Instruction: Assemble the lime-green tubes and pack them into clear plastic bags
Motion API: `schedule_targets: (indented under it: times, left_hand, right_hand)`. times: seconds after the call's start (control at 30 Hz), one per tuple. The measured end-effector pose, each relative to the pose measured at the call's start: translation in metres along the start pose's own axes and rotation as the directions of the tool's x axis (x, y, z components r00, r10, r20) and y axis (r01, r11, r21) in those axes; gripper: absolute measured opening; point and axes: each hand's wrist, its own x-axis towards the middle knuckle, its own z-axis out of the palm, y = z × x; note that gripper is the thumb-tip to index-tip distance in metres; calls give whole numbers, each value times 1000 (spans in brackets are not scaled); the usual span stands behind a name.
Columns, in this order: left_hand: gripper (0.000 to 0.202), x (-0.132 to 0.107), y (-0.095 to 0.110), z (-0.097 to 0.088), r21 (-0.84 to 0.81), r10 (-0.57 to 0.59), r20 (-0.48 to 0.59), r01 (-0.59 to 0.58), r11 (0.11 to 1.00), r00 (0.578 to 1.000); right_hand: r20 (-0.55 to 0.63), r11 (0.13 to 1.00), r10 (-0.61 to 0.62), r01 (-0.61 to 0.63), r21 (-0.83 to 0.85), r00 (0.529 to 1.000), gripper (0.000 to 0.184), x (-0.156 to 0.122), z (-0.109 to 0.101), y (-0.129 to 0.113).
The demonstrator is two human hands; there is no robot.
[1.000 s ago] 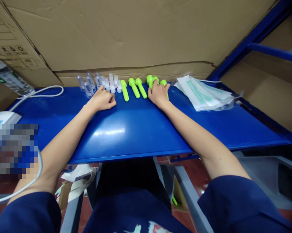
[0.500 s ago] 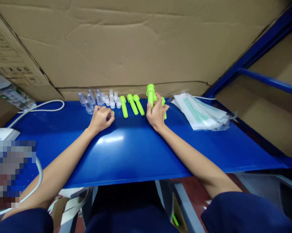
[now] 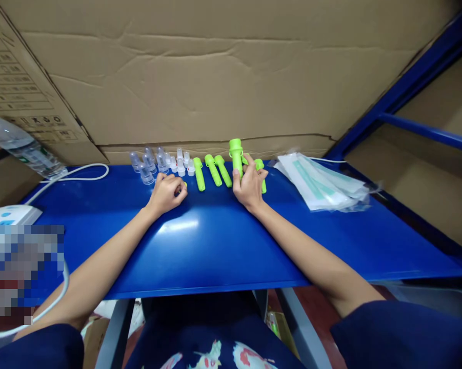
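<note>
My right hand is closed round a lime-green plastic tube, holding it upright at the back of the blue table. Another green tube lies just behind its fingers. My left hand rests on the table with its fingers curled, pinching something small that I cannot make out. Three more green tubes lie side by side between my hands. Behind my left hand stand several clear plastic caps and small white pieces.
A stack of sealed flat pouches lies at the right. A white cable runs to a white device at the left, beside a plastic bottle. Cardboard boxes wall the back, and a blue frame stands right.
My right hand has picked a green tube up off the table and stood it upright. My left hand has drawn back slightly from the white pieces with its fingers curled.
</note>
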Motion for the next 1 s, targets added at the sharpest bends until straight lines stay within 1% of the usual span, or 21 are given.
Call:
schedule_targets:
  times: [0.17,0.33,0.43,0.63,0.73,0.83,0.9,1.0]
  left_hand:
    - [23,3,6,-6,61,58,-10,-58,996,998]
    - [27,6,9,-10,95,113,-1,-112,989,994]
    - [29,7,10,-9,101,118,-11,-116,988,993]
    - [30,9,11,-2,83,144,-32,-141,987,989]
    - [28,14,13,4,19,113,-84,-112,994,990]
    - [29,21,14,13,-100,31,-173,-49,994,984]
    - [32,26,13,19,-185,-9,-235,-36,982,972]
    - [38,35,11,24,-301,-36,-326,-67,951,945]
  right_hand:
    - [38,1000,-26,25,19,999,55,0,-1,-3]
    - [38,995,-91,92,-25,995,54,4,-7,-3]
    - [32,989,-139,141,-53,990,54,6,-7,-1]
    - [46,967,-248,250,-52,968,54,7,4,5]
    - [6,950,-314,314,-2,950,52,11,6,6]
    - [-30,917,-391,392,69,920,52,19,3,3]
    - [-9,906,-414,412,99,910,54,26,0,0]
    - [56,889,-455,450,90,888,53,33,-6,-3]
